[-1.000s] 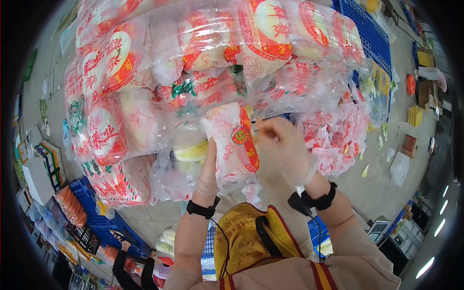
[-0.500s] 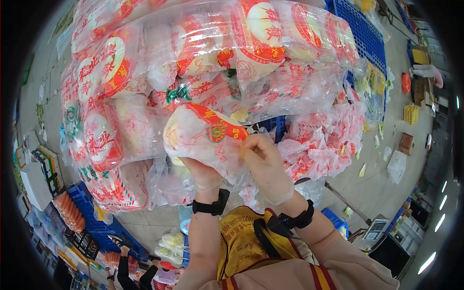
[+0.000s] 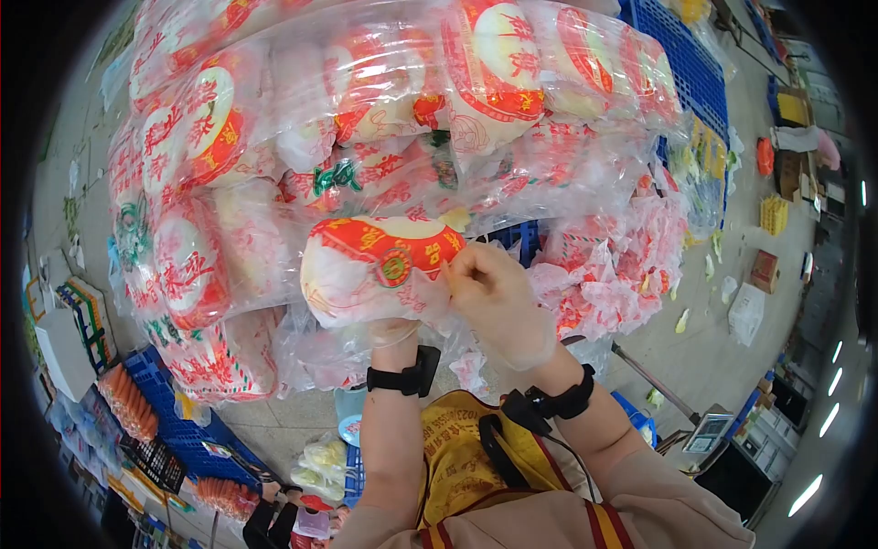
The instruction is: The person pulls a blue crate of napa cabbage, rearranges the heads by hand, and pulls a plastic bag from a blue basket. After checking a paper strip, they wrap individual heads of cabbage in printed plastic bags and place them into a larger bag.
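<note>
A cabbage wrapped in red-and-white printed film (image 3: 366,274) lies across in front of me, over the packed pile. My left hand (image 3: 395,332), in a clear thin glove, supports it from below; most of its fingers are hidden behind the cabbage. On the right, my right hand (image 3: 501,306), gloved too, pinches the gathered end of the wrapper (image 3: 449,265) between thumb and fingers. Behind them are stacked clear bags of similarly wrapped cabbages (image 3: 215,123). Beside my right hand sits a heap of crumpled red-and-white wrappers (image 3: 599,274).
Blue plastic crates (image 3: 681,59) show at the back right under the pile. A scale with a display (image 3: 709,432) stands at lower right. Bagged carrots (image 3: 128,403) lie at left on a blue pallet (image 3: 169,389). Another person's arm (image 3: 265,522) shows at bottom left.
The wrapped cabbage has rolled and levelled out, showing more of its red band, and shifted slightly left. My left hand has gone farther underneath it. My right hand still pinches the wrapper end.
</note>
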Action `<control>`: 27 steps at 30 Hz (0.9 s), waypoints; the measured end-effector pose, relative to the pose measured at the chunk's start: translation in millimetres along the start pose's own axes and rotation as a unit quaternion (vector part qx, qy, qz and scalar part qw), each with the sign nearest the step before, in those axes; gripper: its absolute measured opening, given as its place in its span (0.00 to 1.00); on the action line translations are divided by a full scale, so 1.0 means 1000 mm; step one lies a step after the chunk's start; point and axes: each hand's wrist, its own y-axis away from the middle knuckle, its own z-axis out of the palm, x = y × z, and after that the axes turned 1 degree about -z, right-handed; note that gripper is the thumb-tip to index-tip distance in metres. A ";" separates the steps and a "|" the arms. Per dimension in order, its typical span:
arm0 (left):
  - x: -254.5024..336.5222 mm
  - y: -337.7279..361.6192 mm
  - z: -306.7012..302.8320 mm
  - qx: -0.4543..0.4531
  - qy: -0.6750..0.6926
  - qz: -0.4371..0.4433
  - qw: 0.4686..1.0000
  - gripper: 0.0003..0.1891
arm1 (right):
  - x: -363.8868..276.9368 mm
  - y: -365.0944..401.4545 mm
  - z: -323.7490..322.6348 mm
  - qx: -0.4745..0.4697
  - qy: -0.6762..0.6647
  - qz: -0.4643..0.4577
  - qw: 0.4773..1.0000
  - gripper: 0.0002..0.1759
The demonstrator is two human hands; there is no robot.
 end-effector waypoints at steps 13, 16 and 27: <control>0.003 -0.005 -0.013 -0.020 -0.011 -0.045 0.999 0.31 | -0.019 -0.024 0.012 0.012 0.121 -0.123 0.985 0.09; 0.001 -0.004 -0.019 -0.025 -0.018 -0.063 0.998 0.31 | -0.017 -0.029 0.008 -0.018 0.151 -0.151 0.977 0.06; -0.007 0.018 -0.041 -0.028 -0.044 -0.142 0.989 0.29 | -0.023 0.001 0.042 -0.211 -0.055 -0.168 0.961 0.07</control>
